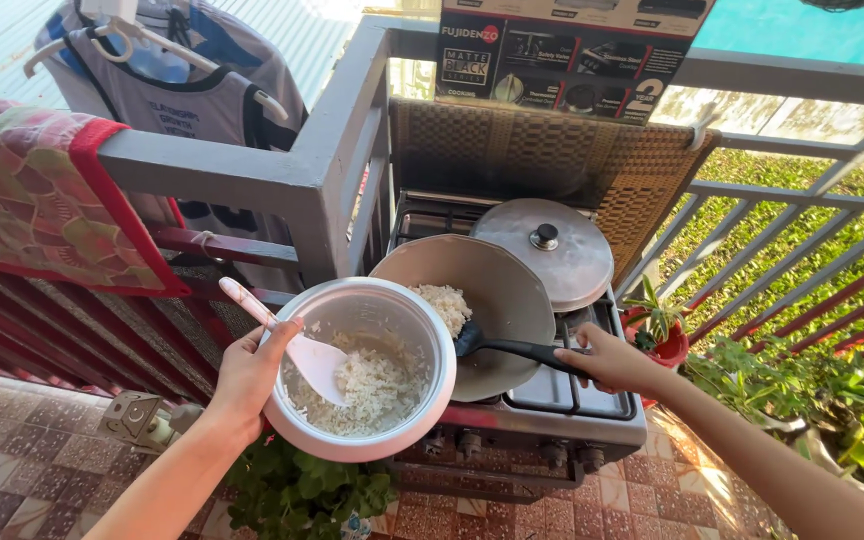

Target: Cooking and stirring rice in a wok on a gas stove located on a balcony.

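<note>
Item: white rice pot, tilted toward the wok, cooked rice inside. I see my left hand with its grip closed on the pot's rim and on a white rice paddle, whose blade lies in the rice. Right hand: grip closed around the handle of a black spatula, blade inside the wok just below a small heap of rice. Wok sits on a gas stove; a metal lid rests just behind it. Surroundings: grey railing, patterned red cloth, hanging shirt, potted plant right of the stove.
</note>
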